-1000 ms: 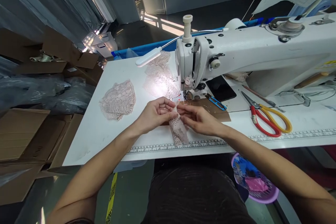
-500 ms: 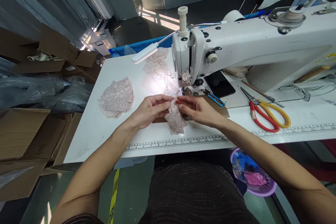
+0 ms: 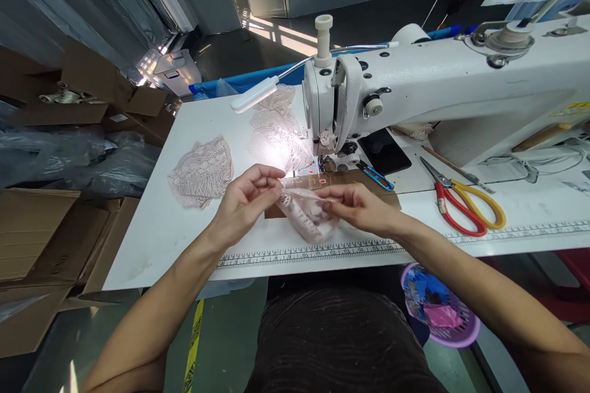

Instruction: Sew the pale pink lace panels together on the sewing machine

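Here, table (image 3: 152, 239) w/ lace piece (image 3: 306, 218), sewing machine (image 3: 437, 86); boxes (image 3: 32, 239) left.

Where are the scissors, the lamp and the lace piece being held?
scissors (image 3: 443, 185), head view, where handles meet blades
lamp (image 3: 255, 95), head view, white lamp head
lace piece (image 3: 306, 216), head view, middle of the fabric

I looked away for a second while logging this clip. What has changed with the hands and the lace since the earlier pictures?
The left hand and right hand drew apart, turning the small beige lace piece from hanging downward to stretched sideways between them; both keep hold of it. The two flat beige lace pieces, the red-and-yellow-handled scissors and the white sewing machine stayed put.
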`<state>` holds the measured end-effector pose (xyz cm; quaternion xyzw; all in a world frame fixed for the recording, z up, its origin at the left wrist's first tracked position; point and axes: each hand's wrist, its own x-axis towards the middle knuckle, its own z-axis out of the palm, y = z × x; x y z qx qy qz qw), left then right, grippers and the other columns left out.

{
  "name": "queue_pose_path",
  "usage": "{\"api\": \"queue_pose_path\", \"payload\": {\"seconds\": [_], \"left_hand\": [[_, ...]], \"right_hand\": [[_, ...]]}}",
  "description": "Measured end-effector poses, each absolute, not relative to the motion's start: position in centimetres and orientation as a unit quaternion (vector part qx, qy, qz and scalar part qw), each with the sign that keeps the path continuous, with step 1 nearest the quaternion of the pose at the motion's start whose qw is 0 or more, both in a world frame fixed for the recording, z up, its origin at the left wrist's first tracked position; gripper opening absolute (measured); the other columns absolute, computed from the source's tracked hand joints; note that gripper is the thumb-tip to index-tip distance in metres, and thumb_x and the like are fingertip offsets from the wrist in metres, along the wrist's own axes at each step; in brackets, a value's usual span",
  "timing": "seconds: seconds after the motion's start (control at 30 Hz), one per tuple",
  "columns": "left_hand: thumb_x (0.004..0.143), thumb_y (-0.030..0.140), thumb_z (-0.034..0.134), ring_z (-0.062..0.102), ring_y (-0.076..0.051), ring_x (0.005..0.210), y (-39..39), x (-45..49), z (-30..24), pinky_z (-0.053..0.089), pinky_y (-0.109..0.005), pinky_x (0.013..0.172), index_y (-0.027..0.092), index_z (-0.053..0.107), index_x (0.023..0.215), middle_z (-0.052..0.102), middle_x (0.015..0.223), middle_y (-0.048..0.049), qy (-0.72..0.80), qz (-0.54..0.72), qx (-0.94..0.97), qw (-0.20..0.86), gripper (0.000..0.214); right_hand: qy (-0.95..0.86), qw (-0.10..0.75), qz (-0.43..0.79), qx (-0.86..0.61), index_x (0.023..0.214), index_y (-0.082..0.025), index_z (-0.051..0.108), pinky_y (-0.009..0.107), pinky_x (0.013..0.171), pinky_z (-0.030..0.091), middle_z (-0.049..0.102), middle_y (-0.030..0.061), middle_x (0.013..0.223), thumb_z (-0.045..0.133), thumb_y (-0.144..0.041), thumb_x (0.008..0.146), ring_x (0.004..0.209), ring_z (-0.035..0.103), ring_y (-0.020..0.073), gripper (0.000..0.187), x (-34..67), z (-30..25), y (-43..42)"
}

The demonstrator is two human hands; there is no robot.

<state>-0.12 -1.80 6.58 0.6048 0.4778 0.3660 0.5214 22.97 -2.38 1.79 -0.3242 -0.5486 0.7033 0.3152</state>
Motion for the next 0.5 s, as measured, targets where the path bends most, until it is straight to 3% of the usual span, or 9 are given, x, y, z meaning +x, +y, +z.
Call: {"api": "queue_pose_path", "payload": {"seconds": [0.13, 0.27, 0.33, 0.4, 0.5], "left_hand": [[0.086, 0.039, 0.064, 0.047, -0.008, 0.055, -1.9, -1.3, 7.3, 0.039, -0.019, 0.049, 0.019, 0.062, 0.107, 0.055, 0.07, 0.002, 0.476, 0.313, 0.63, 0.527, 0.029], [0.091, 0.04, 0.055, 0.044, -0.009, 0.052, 0.6, -1.5, 7.3, 0.035, -0.022, 0.048, 0.018, 0.06, 0.113, 0.056, 0.074, 0.0002, 0.499, 0.237, 0.732, 0.398, 0.031], [0.093, 0.035, 0.051, 0.055, -0.014, 0.067, 2.6, -1.1, 6.7, 0.043, -0.026, 0.06, 0.017, 0.06, 0.116, 0.062, 0.086, -0.0046, 0.518, 0.164, 0.799, 0.258, 0.03], [0.092, 0.029, 0.049, 0.06, -0.024, 0.095, 4.6, -0.2, 5.6, 0.048, -0.035, 0.078, 0.015, 0.058, 0.12, 0.062, 0.115, -0.0125, 0.521, 0.1, 0.839, 0.124, 0.032], [0.098, 0.032, 0.039, 0.055, -0.032, 0.116, 7.7, 1.7, 3.5, 0.045, -0.049, 0.097, 0.012, 0.053, 0.126, 0.051, 0.138, -0.0189, 0.486, 0.063, 0.868, 0.081, 0.037]], "right_hand": [[-0.559, 0.199, 0.755, -0.28, 0.113, -0.016, 0.071, 0.025, 0.073, 0.055, 0.074, 0.0027, 0.092, 0.069, -0.032, 0.085, 0.077, 0.066, 0.0113, 0.033, 24.6, 1.9, -2.4], [-0.605, 0.222, 0.691, -0.327, 0.111, -0.018, 0.072, 0.027, 0.073, 0.056, 0.073, 0.0014, 0.091, 0.063, -0.025, 0.084, 0.075, 0.065, 0.0118, 0.029, 25.2, 1.3, -0.7], [-0.613, 0.237, 0.643, -0.392, 0.112, -0.018, 0.071, 0.026, 0.065, 0.055, 0.073, 0.0006, 0.083, 0.06, -0.022, 0.085, 0.067, 0.064, 0.0119, 0.03, 25.2, 0.6, 0.3], [-0.599, 0.242, 0.623, -0.441, 0.116, -0.017, 0.068, 0.026, 0.056, 0.053, 0.071, 0.001, 0.076, 0.057, -0.024, 0.086, 0.06, 0.063, 0.0125, 0.033, 25.2, -0.1, 1.1], [-0.594, 0.273, 0.603, -0.458, 0.11, -0.016, 0.069, 0.028, 0.062, 0.057, 0.073, 0.0057, 0.087, 0.062, -0.031, 0.086, 0.075, 0.07, 0.0168, 0.029, 25.0, -1.0, 1.6]]}}
